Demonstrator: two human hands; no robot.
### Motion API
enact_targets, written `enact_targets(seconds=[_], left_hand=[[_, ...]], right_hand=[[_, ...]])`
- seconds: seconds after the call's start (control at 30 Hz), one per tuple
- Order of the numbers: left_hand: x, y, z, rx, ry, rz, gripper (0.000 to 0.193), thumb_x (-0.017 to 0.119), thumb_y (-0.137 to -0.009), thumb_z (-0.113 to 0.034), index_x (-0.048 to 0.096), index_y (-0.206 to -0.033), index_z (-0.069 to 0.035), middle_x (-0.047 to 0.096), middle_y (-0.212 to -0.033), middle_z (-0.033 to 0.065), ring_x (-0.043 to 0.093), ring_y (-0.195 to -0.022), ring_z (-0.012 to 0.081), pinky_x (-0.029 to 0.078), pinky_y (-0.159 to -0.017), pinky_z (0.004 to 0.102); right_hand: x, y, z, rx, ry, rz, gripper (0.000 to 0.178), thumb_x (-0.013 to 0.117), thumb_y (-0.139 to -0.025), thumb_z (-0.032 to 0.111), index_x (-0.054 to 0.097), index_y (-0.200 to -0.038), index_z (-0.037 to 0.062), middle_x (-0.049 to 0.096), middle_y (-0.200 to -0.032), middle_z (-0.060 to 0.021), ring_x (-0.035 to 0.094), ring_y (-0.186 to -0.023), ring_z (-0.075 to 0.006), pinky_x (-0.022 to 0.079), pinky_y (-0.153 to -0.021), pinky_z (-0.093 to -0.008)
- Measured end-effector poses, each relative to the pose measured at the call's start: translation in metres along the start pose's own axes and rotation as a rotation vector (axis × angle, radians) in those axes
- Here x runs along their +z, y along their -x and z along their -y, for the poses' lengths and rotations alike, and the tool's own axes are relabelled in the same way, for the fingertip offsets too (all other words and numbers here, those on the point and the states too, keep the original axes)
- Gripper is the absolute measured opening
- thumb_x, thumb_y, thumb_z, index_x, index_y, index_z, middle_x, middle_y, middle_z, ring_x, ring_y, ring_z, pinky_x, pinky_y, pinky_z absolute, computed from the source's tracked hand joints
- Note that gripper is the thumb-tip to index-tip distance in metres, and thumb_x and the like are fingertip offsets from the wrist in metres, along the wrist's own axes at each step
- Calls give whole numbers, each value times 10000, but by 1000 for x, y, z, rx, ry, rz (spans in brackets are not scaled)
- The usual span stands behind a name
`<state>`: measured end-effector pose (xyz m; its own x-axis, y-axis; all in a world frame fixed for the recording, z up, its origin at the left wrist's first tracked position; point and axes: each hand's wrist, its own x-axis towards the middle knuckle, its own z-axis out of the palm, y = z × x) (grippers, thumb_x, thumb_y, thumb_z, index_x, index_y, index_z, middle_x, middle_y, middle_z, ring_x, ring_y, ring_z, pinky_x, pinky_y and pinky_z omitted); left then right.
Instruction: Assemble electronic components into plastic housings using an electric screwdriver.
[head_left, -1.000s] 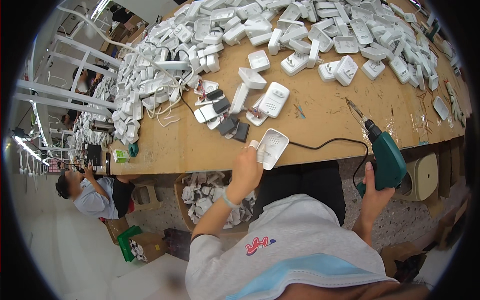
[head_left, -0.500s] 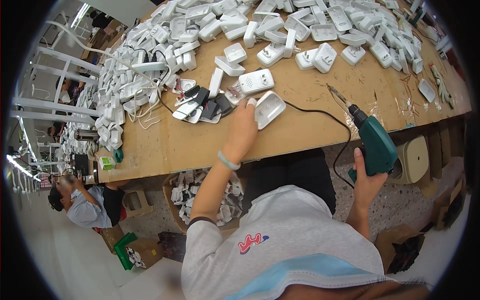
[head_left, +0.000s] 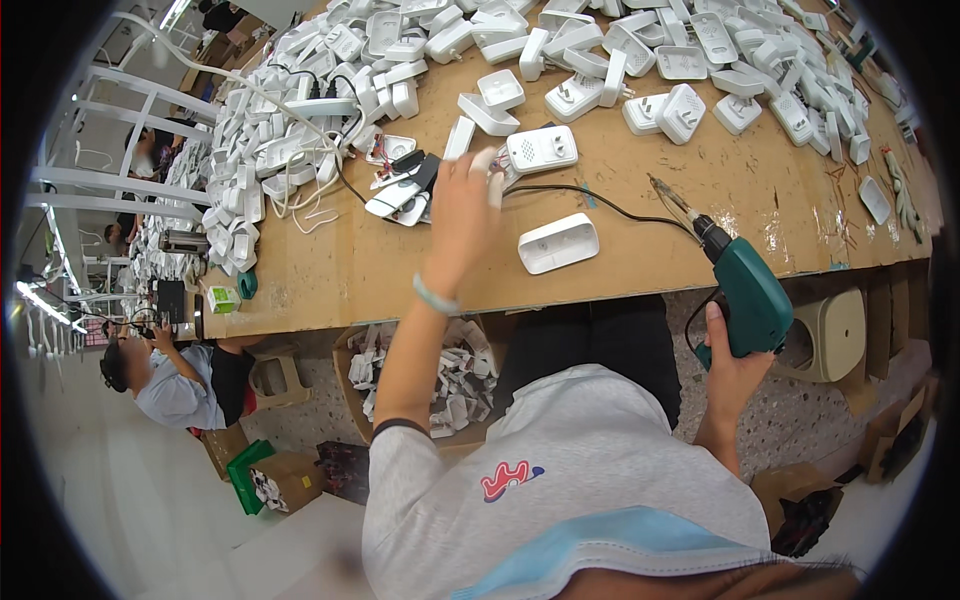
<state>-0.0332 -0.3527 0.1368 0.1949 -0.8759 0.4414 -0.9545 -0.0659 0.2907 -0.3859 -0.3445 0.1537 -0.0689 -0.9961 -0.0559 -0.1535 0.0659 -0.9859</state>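
My left hand (head_left: 463, 205), slightly blurred, hovers over or touches the near edge of a small pile of parts. White coverings show on its thumb and a fingertip, which stand apart with nothing visible between them. Just to its right lies a white plug-in casing (head_left: 542, 149) with a perforated face; thin wires lie between it and the fingers. Black blocks (head_left: 424, 172) and white shells lie on the left. A hollow white cover (head_left: 558, 243) rests open side up near the table edge. My right hand (head_left: 735, 360) grips a drill-shaped green power tool (head_left: 755, 295), its narrow tip pointing up-left.
Heaped white casings (head_left: 470, 40) cover the table's far side and left. A black cord (head_left: 620, 203) crosses the cardboard-covered table (head_left: 350, 290) to the tool. Below stands a box of white pieces (head_left: 450, 390). Another person (head_left: 185, 385) sits at the left; a beige stool (head_left: 835, 335) stands right.
My left hand has let go of the hollow white cover, which now lies on the table, and has moved left to the parts pile. The right hand still holds the tool. The view has shifted slightly.
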Motion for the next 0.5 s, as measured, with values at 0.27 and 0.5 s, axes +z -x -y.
enact_targets(seconds=[0.27,0.5], left_hand=[[30,-48,25,-189,183,268,280,693,-710,-48,693,-980,26,729,-897,174,680,-871,355,545,-806,432],[0,-64,51,-219,175,131,128,732,-824,-14,745,-937,45,761,-820,151,750,-717,188,574,-638,284]], right_hand=[[0,4,-2,-128,-22,-43,322,785,-864,13,636,-1147,-23,674,-996,-45,614,-836,-99,504,-750,-244],[4,1,-3,-140,-1,-46,317,786,-863,14,640,-1142,-24,670,-1013,-53,609,-837,-94,503,-739,-235]])
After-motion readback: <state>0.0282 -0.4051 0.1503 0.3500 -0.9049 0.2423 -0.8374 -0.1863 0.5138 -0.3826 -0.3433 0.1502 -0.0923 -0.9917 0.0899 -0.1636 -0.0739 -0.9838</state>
